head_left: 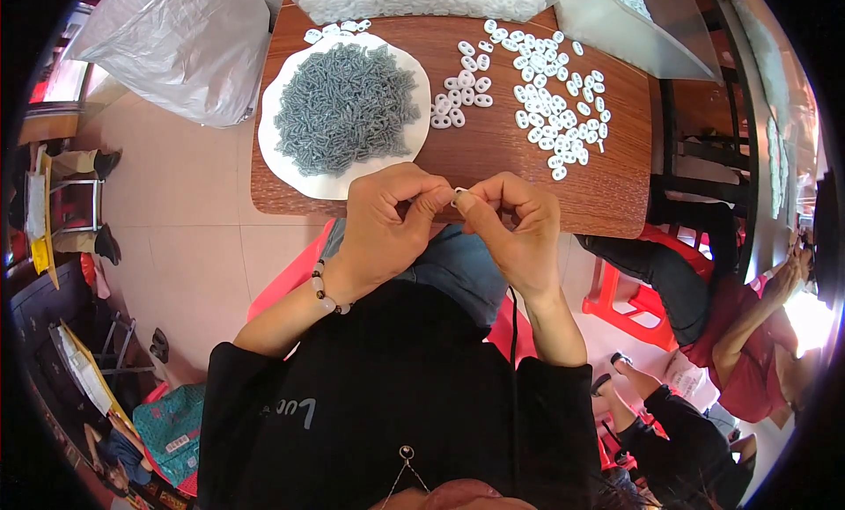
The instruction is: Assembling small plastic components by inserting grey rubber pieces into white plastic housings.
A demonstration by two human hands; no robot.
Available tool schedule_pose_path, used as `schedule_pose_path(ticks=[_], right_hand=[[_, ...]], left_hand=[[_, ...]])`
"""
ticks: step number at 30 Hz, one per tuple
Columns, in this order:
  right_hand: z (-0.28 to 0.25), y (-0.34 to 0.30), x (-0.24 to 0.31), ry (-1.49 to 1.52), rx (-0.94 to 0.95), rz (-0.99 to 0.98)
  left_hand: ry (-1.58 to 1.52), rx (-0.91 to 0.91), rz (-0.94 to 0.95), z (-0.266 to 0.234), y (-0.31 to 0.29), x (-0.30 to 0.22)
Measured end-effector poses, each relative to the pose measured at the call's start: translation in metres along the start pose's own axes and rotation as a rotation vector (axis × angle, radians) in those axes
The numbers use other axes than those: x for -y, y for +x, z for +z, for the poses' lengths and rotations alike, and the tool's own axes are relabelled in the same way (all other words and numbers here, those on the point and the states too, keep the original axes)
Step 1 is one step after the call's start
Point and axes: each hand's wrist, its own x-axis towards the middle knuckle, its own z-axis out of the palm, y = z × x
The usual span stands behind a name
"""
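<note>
Pinched white piece (458,191): mostly hidden, detail too small | plastic bag (189,48): cut off

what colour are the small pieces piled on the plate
The small pieces are grey; best in the head view.

There are two hands (383,215) (521,233), one plate (276,165), one table (486,147), dozens of white pieces (522,119), uncountable grey pieces (348,105)

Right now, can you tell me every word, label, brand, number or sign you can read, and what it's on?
Black shirt: pale lettering on the chest, upside down from this view; I won't copy it out.
Teal patterned item at lower left: a small pale patch, too small to read.
White two-holed pieces, gray pieces and white plate: no lettering I can make out.
</note>
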Motion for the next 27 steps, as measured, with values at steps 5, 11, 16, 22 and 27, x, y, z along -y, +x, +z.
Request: schedule_pose_path(ticks=[5,11,16,22,27], right_hand=[[0.0026,0.0007,0.0061,0.081,0.001,0.047],[0.0014,0.0023,0.0035,0.055,0.012,0.035],[0.0024,0.0019,0.0052,0.063,0.016,0.031],[0.0021,0.0015,0.0053,0.081,0.011,0.034],[0.0013,0.002,0.0074,0.103,0.018,0.05]], left_hand=[[-0.011,0.014,-0.006,-0.0015,-0.0016,0.0001],[-0.023,0.018,-0.024,-0.0024,-0.0016,0.004],[0.088,0.018,0.081,-0.0024,0.0014,-0.004],[0.131,0.013,0.113,-0.0026,0.003,-0.0032],[0.133,0.021,0.098,-0.0031,0.0021,-0.0007]])
